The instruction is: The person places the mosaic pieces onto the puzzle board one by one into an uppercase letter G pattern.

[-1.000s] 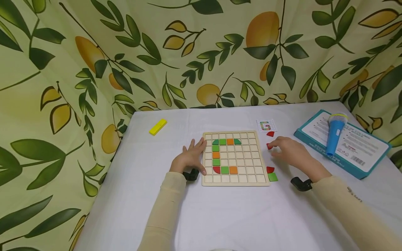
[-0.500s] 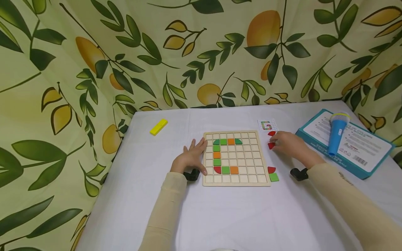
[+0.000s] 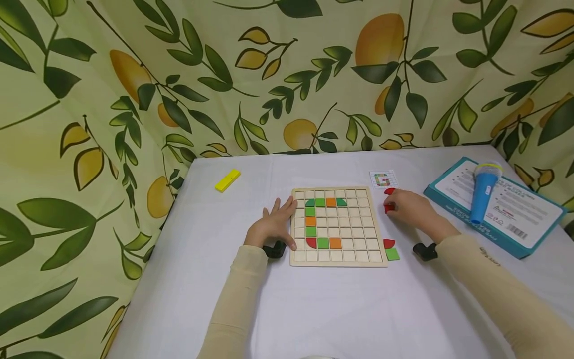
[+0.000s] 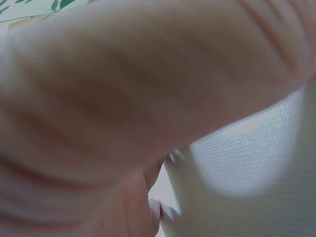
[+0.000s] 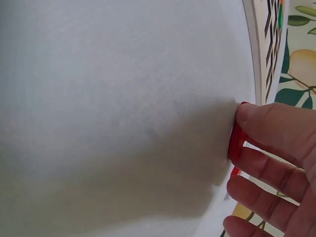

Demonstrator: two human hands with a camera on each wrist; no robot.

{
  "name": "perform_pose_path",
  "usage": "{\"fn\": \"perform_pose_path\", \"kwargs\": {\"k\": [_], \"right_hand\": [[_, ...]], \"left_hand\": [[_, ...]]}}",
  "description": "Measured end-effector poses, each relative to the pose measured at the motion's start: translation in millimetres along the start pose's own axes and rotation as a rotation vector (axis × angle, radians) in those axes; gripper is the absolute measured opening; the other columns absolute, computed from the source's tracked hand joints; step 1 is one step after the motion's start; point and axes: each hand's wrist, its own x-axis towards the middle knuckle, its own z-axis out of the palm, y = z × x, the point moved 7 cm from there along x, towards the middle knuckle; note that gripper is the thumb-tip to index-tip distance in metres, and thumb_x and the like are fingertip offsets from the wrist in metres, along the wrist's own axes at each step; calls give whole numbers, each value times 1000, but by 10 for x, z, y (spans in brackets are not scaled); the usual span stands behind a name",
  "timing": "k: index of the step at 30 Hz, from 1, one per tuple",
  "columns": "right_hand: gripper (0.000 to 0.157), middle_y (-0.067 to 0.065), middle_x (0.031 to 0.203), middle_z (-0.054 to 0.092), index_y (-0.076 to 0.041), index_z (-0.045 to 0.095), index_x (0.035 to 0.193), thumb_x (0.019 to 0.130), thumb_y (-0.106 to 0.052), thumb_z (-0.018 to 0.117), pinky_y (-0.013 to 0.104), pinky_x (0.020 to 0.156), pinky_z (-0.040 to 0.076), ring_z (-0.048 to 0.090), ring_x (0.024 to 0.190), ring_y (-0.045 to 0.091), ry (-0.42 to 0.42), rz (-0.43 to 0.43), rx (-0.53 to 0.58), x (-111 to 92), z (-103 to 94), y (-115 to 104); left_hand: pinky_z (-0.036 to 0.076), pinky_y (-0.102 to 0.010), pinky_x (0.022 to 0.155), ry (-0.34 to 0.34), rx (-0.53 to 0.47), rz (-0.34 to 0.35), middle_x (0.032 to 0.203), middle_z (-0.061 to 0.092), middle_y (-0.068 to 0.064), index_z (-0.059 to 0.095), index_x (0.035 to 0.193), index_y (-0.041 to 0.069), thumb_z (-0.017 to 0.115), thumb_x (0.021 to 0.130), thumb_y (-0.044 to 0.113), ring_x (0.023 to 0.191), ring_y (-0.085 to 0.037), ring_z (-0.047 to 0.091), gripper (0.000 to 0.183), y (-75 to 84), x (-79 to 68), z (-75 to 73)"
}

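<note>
A square wooden grid board [image 3: 344, 256] lies on the white table. Coloured tiles fill part of it in a C-like outline: green and orange squares, dark green rounded corners, a red rounded corner at lower left. My left hand [image 3: 272, 225] rests at the board's left edge with its fingers spread. Right of the board, my right hand [image 3: 410, 209] pinches a red quarter-round tile [image 5: 237, 140] between thumb and index finger, low over the cloth. Another red tile [image 3: 389, 191] lies just beyond those fingers. A third red tile [image 3: 388, 244] and a green square tile [image 3: 392, 254] lie by the lower right corner.
Behind the board's right corner lies a small pattern card [image 3: 382, 179]. Farther right, a blue toy microphone [image 3: 484, 194] rests on a teal box [image 3: 529, 224]. A yellow block [image 3: 227, 180] sits at the back left. A leaf-patterned curtain [image 3: 251, 99] hangs behind the table.
My right hand's thumb and fingers have closed around the red tile, the hand shifting slightly toward the back. My left hand stays at the board's edge.
</note>
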Motion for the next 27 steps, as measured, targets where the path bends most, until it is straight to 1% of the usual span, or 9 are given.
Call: {"fn": "perform_pose_path", "kwargs": {"k": [4,8,12,16,19,23,27], "right_hand": [[32,10,91,61,2,67,105,76,-11,74,39,74,50,52,83,25,1,-14,-5,-18,1,-41],[32,11,97,64,0,68,105,76,-13,74,42,76,50,55,89,28,31,-58,-9,-84,-35,-197],[31,10,100,64,-3,70,103,76,-16,75,42,75,51,57,91,26,81,-159,-27,-178,-46,-457],[30,3,92,63,-5,71,99,73,-19,77,32,68,52,55,84,19,122,-276,-36,-277,-15,-741],[27,-1,86,61,-6,72,96,72,-18,78,27,65,50,52,78,14,139,-343,-34,-340,25,-915],[21,-4,81,59,-8,72,91,72,-16,76,27,64,46,49,71,12,148,-408,-47,-403,103,-1075],[19,-6,79,58,-11,72,89,72,-16,77,29,66,45,49,70,10,146,-439,-64,-425,193,-1152]], "left_hand": [[-9,-59,105,-1,-10,-3,154,-10,10,4,149,24,91,45,37,138,-25,-19,136,-17,7,11],[-9,-59,105,-1,-7,-3,154,-10,10,4,149,24,90,45,37,138,-25,-19,136,-21,12,13],[-9,-59,105,-1,-5,-5,153,-10,10,4,149,25,91,44,37,138,-25,-19,137,-19,13,9],[-9,-59,105,1,-8,-6,153,-10,11,4,149,25,90,45,38,138,-24,-19,136,-18,13,7],[-9,-59,105,4,-11,-5,153,-9,11,4,149,25,90,45,38,138,-25,-19,136,-15,12,2],[-9,-59,105,3,-9,-3,154,-9,10,4,149,25,90,45,39,138,-25,-19,136,-14,13,3],[-9,-59,105,3,-7,-3,154,-9,10,4,149,24,90,45,39,138,-25,-18,136,-16,15,2]]}}
